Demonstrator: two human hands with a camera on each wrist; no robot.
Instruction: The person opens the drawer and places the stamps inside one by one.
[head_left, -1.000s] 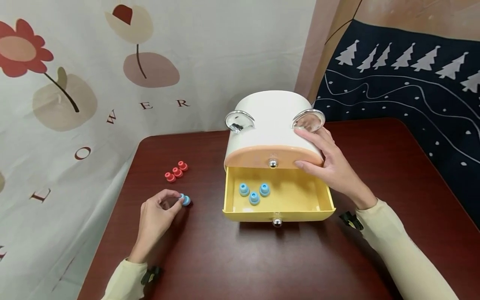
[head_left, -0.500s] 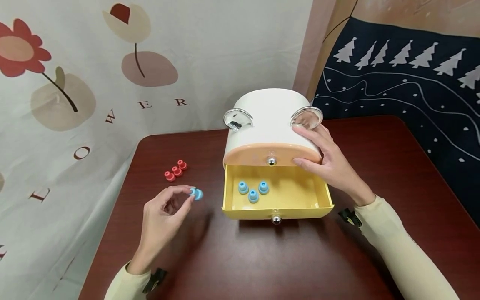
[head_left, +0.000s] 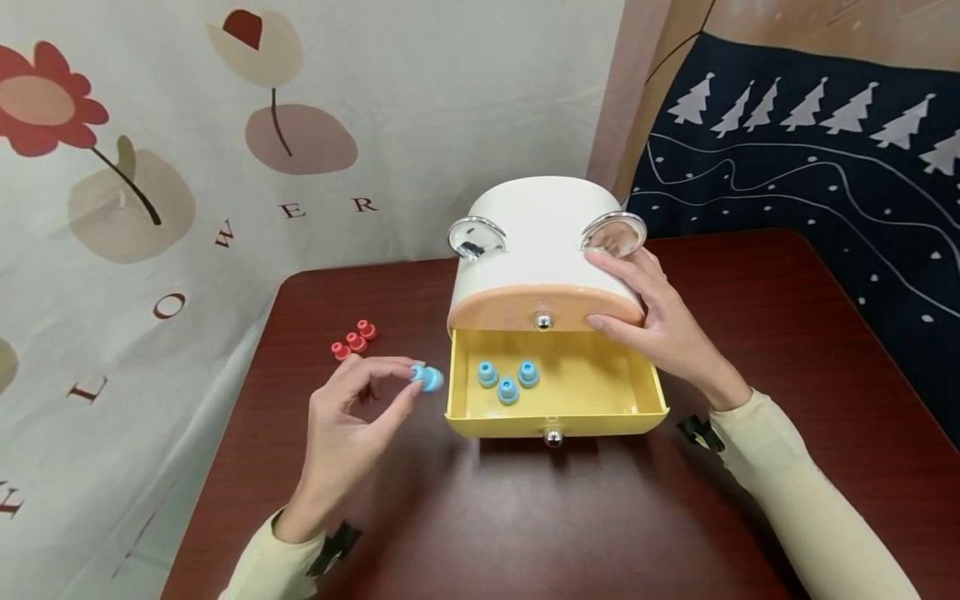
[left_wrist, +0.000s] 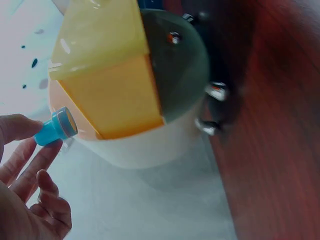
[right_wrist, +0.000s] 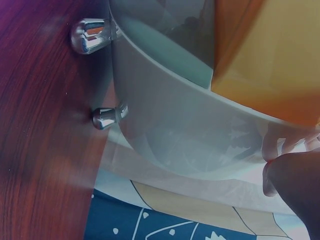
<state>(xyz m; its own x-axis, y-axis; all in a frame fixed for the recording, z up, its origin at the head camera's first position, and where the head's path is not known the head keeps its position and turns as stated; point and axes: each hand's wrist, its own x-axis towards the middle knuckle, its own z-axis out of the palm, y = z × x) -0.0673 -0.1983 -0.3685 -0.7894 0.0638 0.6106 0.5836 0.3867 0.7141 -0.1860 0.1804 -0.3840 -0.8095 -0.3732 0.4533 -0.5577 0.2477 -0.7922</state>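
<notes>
My left hand (head_left: 352,417) pinches a small blue peg (head_left: 429,377) between thumb and forefinger, just left of the open yellow drawer (head_left: 555,421). In the left wrist view the blue peg (left_wrist: 55,127) sits at my fingertips (left_wrist: 20,127) beside the drawer's wall (left_wrist: 110,90). Three blue pegs (head_left: 507,379) lie inside the drawer. My right hand (head_left: 652,321) rests on the white box (head_left: 536,225), fingers curved over its right side and thumb at the peach upper drawer (head_left: 517,310). The box (right_wrist: 190,135) fills the right wrist view.
Three red pegs (head_left: 353,341) lie in a row on the dark red table (head_left: 525,525), left of the box. Two clear round handles (head_left: 477,238) stick up from the box. Cloth backdrops hang behind the table's far and side edges.
My left hand picked the blue peg up from the table and carried it right, toward the yellow drawer. The right hand stayed on the box.
</notes>
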